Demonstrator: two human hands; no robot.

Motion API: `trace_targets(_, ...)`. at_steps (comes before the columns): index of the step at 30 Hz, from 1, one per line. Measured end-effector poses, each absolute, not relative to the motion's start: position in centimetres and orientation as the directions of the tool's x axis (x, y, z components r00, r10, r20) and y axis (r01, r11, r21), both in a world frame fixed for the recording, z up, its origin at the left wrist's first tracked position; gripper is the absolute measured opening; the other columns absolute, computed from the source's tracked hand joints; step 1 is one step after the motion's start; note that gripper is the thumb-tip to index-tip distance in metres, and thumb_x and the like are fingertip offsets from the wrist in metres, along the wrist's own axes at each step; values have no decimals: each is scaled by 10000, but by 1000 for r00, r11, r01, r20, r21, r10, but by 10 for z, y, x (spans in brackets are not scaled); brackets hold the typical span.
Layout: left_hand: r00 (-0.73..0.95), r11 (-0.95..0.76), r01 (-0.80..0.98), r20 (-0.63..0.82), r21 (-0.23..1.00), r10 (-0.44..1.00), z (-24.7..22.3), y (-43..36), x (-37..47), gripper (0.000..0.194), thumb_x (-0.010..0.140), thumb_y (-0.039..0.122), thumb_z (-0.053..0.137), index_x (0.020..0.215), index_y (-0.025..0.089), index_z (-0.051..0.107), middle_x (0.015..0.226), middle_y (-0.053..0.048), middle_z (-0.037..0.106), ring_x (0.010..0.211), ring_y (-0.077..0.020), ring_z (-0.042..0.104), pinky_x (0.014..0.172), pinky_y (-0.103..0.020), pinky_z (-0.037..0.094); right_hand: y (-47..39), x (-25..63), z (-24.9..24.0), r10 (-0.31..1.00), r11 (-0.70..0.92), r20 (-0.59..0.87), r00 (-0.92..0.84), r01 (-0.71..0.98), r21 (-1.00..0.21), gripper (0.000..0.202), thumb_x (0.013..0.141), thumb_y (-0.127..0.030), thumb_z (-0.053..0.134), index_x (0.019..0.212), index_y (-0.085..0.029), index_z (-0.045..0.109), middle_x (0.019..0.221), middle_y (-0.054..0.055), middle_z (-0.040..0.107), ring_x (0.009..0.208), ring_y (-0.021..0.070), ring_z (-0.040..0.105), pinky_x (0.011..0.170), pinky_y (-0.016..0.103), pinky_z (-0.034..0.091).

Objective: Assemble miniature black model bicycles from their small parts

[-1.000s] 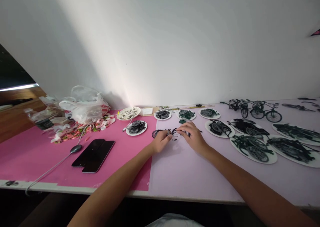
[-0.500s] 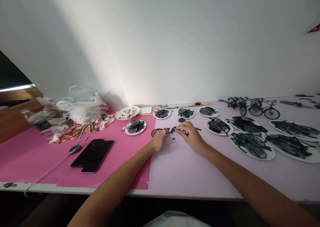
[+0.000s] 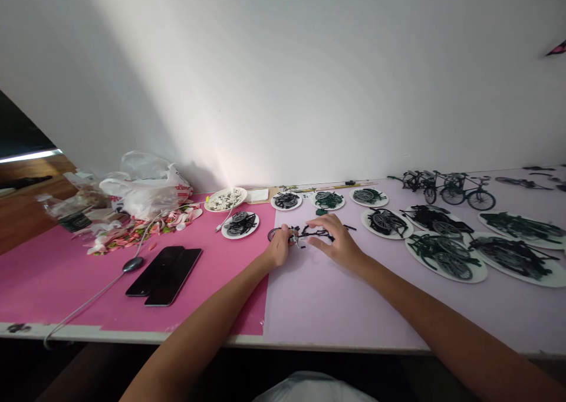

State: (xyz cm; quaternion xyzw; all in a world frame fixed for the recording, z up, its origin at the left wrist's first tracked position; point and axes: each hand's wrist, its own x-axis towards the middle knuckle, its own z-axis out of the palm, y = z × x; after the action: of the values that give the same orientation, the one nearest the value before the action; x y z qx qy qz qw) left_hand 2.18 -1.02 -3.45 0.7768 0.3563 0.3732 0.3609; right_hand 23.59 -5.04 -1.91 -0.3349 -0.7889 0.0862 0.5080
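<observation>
A partly assembled black miniature bicycle is in front of me, over the pale lilac part of the table. My left hand pinches it near its front end, where a wheel pokes out on the left and silvery handlebars show by the thumb. My right hand is open over the frame, thumb and forefinger apart with a gap between them. Whether its other fingers touch the frame is hidden. A small dark green piece lies just beyond my right hand.
White plates of bicycle parts, such as one with wheels and one with green frames, stand around. Finished miniature bicycles stand at back right. Two black phones, a cable puck and a plastic bag lie left.
My right thumb and forefinger have come apart from the bicycle and spread. The handlebars now sit closer to my left thumb, and more of the frame shows between my hands.
</observation>
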Motion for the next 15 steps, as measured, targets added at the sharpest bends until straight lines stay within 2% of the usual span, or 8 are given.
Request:
trace_targets(3, 479, -540, 303, 364, 785, 798, -32, -14, 23, 792, 886, 835, -80, 641, 227, 365, 633, 1, 336, 620, -167, 321, 594, -326, 325, -54, 235, -19, 595, 785, 740, -313, 424, -452, 735, 817, -535, 826, 1451, -323, 521, 1174, 90, 686, 1121, 312, 596, 979, 508, 523)
trace_targets(5, 495, -557, 302, 372, 774, 785, -32, -15, 24, 799, 900, 821, -75, 634, 222, 381, 622, -2, 350, 614, -163, 335, 597, -328, 335, -57, 233, -18, 582, 797, 732, -353, 426, -428, 823, 792, -505, 856, 1498, -333, 469, 1192, 92, 675, 1120, 314, 590, 974, 511, 526)
trace_targets(11, 522, -530, 246, 349, 812, 778, -39, -16, 27, 836, 906, 840, -18, 681, 199, 469, 633, -23, 423, 608, -162, 390, 584, -326, 367, -59, 221, -18, 485, 854, 779, -397, 405, -326, 586, 858, -360, 814, 1389, -307, 574, 1095, 84, 704, 1022, 292, 622, 918, 498, 548)
trace_targets(15, 550, -534, 249, 336, 808, 764, -34, -18, 26, 898, 919, 819, -27, 730, 168, 563, 638, -44, 498, 609, -172, 443, 611, -337, 412, -57, 221, -18, 479, 850, 806, -347, 410, -329, 510, 865, -322, 806, 1333, -297, 607, 945, 56, 694, 932, 273, 634, 842, 464, 561)
